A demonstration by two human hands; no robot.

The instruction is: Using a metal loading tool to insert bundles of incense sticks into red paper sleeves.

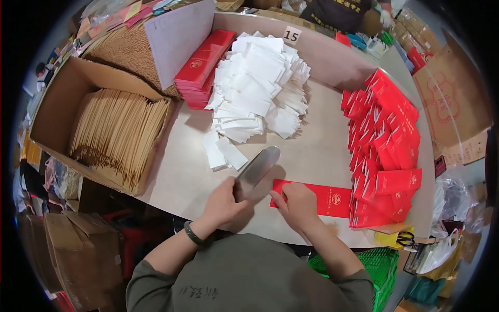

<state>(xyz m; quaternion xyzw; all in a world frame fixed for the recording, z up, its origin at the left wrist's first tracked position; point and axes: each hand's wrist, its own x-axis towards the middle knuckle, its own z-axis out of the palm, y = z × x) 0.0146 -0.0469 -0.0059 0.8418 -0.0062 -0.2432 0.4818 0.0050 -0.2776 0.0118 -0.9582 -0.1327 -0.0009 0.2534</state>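
Observation:
My left hand (pixel 224 204) grips a long silver metal tool (pixel 258 169) with a rounded far end, tilted up above the table; I cannot tell its exact kind. A flat red paper sleeve (pixel 332 199) with a pale round emblem lies in front of me. My right hand (pixel 298 204), fingers curled and thumb pressed in, holds the sleeve's left end. Its right end touches a large heap of red packets (pixel 387 140). Beyond the tool lies a pile of small white paper packets (pixel 254 78), beside a stack of red sleeves (pixel 205 67).
At left, an open cardboard box (pixel 49 138) holds many thin wooden sticks (pixel 117 135). A white sheet (pixel 179 41) stands upright behind it. Scissors (pixel 407 238) lie at the right front edge, above a green basket (pixel 382 273). Another person (pixel 335 13) stands beyond the table.

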